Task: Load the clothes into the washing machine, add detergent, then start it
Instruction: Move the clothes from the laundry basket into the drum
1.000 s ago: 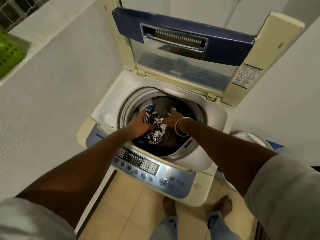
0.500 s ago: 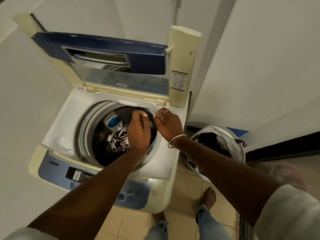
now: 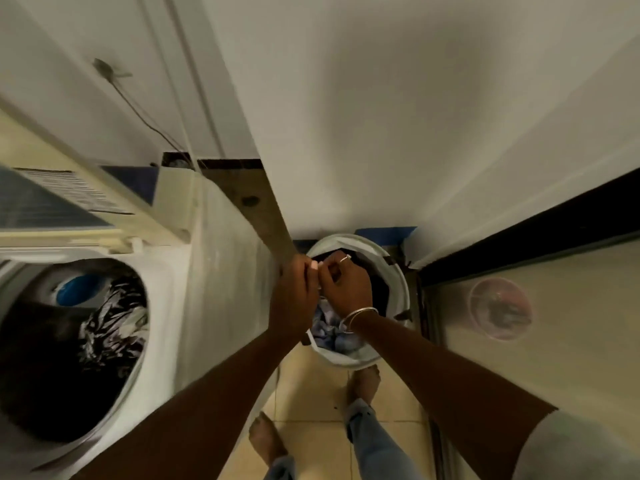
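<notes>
The top-loading washing machine [image 3: 194, 271] stands at the left with its lid [image 3: 52, 202] raised. Dark clothes and a black-and-white patterned garment [image 3: 110, 323] lie in its drum. To its right on the floor sits a round white laundry basket [image 3: 398, 271] with bluish clothes [image 3: 329, 330] and dark clothes inside. My left hand [image 3: 291, 296] and my right hand [image 3: 346, 285] are side by side over the basket's opening, touching each other, fingers curled. Whether either hand holds cloth is hidden.
A white wall [image 3: 381, 116] rises right behind the basket. A dark-framed sliding door [image 3: 519, 237] is at the right, with a round pink tub [image 3: 498, 308] seen behind its glass. My bare feet [image 3: 266, 441] stand on the beige floor tiles.
Both hands left the drum and swung right to the laundry basket. The patterned garment stayed in the drum. My view turned right and down.
</notes>
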Action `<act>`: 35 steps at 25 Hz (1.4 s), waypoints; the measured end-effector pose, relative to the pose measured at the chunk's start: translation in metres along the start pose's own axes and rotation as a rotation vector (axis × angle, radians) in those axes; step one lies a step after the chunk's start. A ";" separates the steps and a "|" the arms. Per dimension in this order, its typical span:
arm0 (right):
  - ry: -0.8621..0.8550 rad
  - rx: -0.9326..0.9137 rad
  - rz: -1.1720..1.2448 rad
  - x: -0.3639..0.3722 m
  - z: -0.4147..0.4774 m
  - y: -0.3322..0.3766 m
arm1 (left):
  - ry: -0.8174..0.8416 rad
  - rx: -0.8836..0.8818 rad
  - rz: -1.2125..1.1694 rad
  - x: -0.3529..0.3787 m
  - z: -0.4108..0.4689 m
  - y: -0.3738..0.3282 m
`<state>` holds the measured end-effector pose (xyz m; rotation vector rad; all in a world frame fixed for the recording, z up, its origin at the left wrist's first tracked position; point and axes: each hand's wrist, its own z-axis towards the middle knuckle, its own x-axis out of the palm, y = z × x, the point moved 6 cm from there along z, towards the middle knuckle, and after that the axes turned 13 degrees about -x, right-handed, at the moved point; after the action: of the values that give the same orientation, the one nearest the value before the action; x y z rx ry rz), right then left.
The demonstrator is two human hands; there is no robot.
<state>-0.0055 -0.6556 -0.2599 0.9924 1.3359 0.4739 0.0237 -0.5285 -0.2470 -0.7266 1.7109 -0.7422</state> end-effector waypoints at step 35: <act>0.032 0.382 0.022 0.084 -0.037 -0.177 | 0.759 0.319 1.011 0.155 0.082 0.101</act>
<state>-0.0652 -0.6720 -0.4496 1.3170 1.4775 0.2544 0.0570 -0.5963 -0.4344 0.7351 2.2096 -0.5374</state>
